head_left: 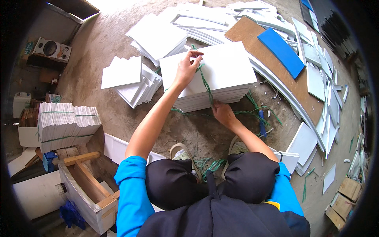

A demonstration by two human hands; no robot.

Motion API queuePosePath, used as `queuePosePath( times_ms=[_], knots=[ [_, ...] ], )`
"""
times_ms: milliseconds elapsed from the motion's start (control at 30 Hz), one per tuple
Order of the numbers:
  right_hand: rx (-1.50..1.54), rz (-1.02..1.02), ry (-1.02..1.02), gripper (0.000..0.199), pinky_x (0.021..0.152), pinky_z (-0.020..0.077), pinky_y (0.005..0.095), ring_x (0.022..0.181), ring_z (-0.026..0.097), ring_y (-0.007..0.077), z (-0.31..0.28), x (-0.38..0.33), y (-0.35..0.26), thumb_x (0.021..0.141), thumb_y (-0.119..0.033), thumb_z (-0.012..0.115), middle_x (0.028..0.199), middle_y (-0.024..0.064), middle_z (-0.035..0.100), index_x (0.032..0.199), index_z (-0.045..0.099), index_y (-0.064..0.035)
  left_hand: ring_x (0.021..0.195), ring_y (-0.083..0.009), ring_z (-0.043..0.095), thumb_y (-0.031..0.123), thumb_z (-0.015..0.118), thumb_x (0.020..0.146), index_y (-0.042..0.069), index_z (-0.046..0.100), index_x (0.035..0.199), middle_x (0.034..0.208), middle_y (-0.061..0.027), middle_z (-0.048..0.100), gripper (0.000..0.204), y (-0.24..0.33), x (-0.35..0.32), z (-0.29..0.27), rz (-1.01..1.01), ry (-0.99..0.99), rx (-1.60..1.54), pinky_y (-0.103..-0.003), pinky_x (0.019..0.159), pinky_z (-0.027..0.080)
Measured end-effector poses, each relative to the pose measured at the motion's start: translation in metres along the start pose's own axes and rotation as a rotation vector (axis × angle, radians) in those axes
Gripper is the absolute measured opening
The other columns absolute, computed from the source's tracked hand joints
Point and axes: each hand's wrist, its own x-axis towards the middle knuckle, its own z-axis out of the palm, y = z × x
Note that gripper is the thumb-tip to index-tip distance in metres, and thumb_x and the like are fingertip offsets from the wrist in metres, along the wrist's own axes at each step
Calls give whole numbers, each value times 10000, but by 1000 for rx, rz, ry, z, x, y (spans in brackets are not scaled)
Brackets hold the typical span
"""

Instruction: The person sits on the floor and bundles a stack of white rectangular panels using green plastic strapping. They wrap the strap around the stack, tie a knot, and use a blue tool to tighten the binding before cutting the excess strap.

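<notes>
A thick stack of white boards (pixel 227 65) lies on the floor in front of my feet. Green twine (pixel 206 83) runs across its top and down over the near edge. Above the top board, my left hand (pixel 188 67) has its fingers curled together on the twine. At the stack's near edge, lower down, my right hand (pixel 224 114) pinches the same twine, its fingertips partly hidden. More green strands trail on the floor beside the stack's right corner.
Left of the stack stand other white board piles (pixel 122 75). A brown panel (pixel 252 35) bearing a blue board (pixel 282 53) lies behind, among scattered white offcuts. Tied bundles (pixel 57 122) and a wooden frame box (pixel 89 189) are at my left. A blue-handled tool (pixel 262 122) lies right.
</notes>
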Motion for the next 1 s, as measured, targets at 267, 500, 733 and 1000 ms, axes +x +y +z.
queuePosePath(
  times_ms=[267, 500, 733, 1000],
  knots=[
    [190, -43, -43, 150, 655, 433, 450, 739, 545, 401, -25, 3, -30, 803, -107, 524, 781, 228, 569, 879, 522, 23, 949, -148, 583, 160, 495, 901, 90, 535, 1070, 1017, -64, 608, 187, -8, 4, -3, -26, 77, 14, -263, 744, 451],
    [274, -32, 30, 146, 580, 435, 394, 637, 564, 344, -28, 1, -42, 824, -132, 560, 757, 181, 589, 815, 568, 13, 733, -132, 615, 133, 531, 870, 44, 566, 992, 867, -66, 621, 155, -13, 3, -2, 86, 204, -27, -255, 611, 446],
    [141, -85, -33, 203, 717, 456, 419, 915, 515, 372, -15, -29, -32, 767, -133, 582, 904, 182, 568, 925, 554, -8, 716, -118, 571, 157, 573, 847, 59, 522, 1075, 923, -57, 596, 252, -7, -26, -29, 90, 154, 137, -260, 608, 471],
    [369, 147, -51, 141, 646, 452, 397, 709, 523, 385, 3, -48, -34, 776, -78, 554, 773, 200, 536, 858, 508, 27, 1054, -290, 470, 147, 453, 862, -25, 429, 1122, 1066, -189, 515, 313, -228, -115, -64, -121, 374, 94, -381, 893, 376]
  ],
)
